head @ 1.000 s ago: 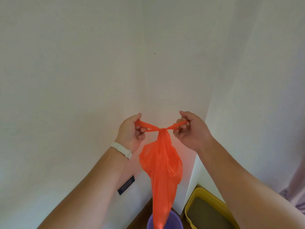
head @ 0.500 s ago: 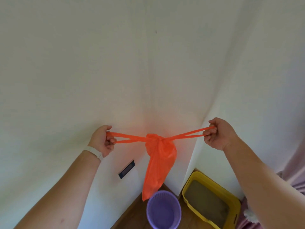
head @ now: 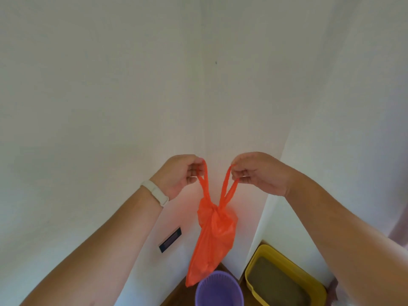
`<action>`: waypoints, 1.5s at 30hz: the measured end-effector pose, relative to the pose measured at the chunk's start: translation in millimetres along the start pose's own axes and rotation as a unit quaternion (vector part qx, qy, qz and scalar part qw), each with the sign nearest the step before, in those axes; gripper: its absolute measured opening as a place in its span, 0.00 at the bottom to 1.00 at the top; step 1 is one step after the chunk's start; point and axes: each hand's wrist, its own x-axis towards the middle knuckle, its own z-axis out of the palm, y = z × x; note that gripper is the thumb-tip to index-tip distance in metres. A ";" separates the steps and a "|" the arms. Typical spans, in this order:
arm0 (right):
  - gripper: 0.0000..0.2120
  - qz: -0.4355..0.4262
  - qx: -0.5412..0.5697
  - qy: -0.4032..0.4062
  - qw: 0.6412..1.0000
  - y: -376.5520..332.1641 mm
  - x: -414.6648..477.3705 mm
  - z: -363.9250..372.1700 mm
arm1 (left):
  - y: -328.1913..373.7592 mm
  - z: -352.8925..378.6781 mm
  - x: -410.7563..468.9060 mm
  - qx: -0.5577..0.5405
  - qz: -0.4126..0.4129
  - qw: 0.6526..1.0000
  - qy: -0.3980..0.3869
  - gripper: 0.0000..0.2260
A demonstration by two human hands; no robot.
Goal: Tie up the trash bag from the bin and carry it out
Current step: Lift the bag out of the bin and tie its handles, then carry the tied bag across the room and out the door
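An orange trash bag (head: 215, 235) hangs in the air in front of a white wall corner, knotted once at its neck. Its two handle loops rise from the knot in a V. My left hand (head: 181, 174), with a white band on the wrist, pinches the left loop. My right hand (head: 257, 171) pinches the right loop at the same height. The bag's bottom tip dangles just above the left rim of a purple bin (head: 219, 289) on the floor.
A yellow tub (head: 284, 280) with greyish contents sits on the wooden floor right of the bin, against the wall. A dark rectangular plate (head: 170, 239) is set low in the left wall. White walls close in on both sides.
My hands had pulled the handles wide apart, tightening the knot. They have now come back together and risen a little, so the loops slacken upward and the bag hangs lower.
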 end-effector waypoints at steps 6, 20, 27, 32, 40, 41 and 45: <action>0.06 -0.027 -0.171 -0.016 0.985 -38.3 11.3 23.7 | 11.6 22.5 -7.0 0.086 0.077 0.992 -0.049 0.06; 0.03 -0.048 -0.179 0.151 0.971 2.0 -14.7 20.8 | 0.1 44.6 -10.7 0.107 0.059 0.988 -0.096 0.11; 0.07 -0.074 -0.096 0.252 0.960 25.5 -54.0 16.5 | 6.6 81.1 -9.2 0.099 0.102 0.977 -0.162 0.14; 0.06 -0.070 -0.019 0.305 0.950 38.2 -81.0 16.6 | 3.6 95.6 -11.8 0.094 0.116 0.965 -0.217 0.14; 0.05 -0.103 0.043 0.385 0.916 50.7 -143.9 6.9 | -13.0 145.1 -37.0 0.102 0.106 0.947 -0.286 0.14; 0.05 -0.108 0.052 0.391 0.912 52.1 -156.4 3.4 | -14.5 156.6 -43.5 0.103 0.107 0.944 -0.296 0.13; 0.07 -0.130 0.080 0.414 0.897 57.9 -214.1 -16.4 | -24.4 210.6 -75.5 0.098 0.106 0.935 -0.324 0.11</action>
